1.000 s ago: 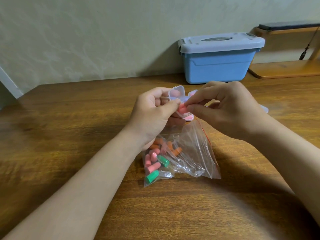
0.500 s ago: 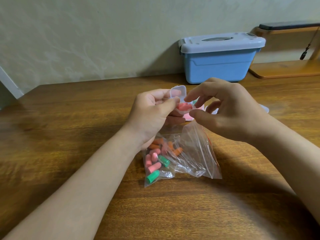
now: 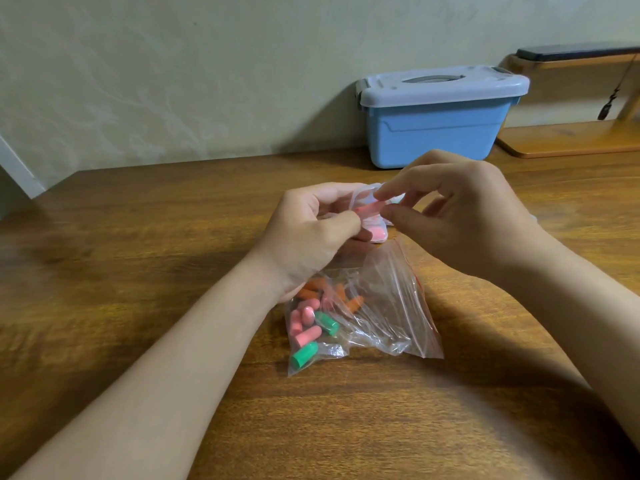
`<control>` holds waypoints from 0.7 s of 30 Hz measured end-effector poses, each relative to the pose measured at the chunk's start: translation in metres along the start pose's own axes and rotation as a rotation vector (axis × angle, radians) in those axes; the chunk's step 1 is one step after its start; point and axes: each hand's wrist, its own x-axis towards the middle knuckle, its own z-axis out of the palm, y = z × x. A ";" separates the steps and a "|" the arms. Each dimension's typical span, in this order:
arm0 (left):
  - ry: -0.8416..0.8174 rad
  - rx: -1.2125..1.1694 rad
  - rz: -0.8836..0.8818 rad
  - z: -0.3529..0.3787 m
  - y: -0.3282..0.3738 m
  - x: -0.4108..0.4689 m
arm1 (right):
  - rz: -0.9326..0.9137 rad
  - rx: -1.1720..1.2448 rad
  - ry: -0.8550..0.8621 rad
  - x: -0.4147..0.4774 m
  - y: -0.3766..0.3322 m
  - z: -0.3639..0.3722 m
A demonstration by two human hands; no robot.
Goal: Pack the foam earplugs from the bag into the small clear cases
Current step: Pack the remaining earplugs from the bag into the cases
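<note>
The left hand (image 3: 311, 233) grips a small clear case (image 3: 362, 196) holding a pink earplug (image 3: 369, 210), the right hand (image 3: 467, 216) touching it, grip unclear, while the bag (image 3: 398, 299) just below holds many unpacked.
</note>
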 end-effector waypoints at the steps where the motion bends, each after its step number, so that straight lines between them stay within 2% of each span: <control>1: -0.002 0.058 0.042 -0.001 -0.001 0.000 | 0.003 0.002 0.010 0.000 0.000 0.000; 7: 0.024 0.396 0.186 -0.001 -0.005 0.001 | 0.039 -0.040 0.044 0.001 0.006 0.000; 13: 0.053 0.644 0.309 0.000 -0.010 0.000 | 0.021 -0.074 -0.047 0.002 0.005 0.002; 21: 0.049 0.732 0.415 -0.002 -0.012 0.001 | -0.004 -0.087 -0.088 0.002 0.007 0.005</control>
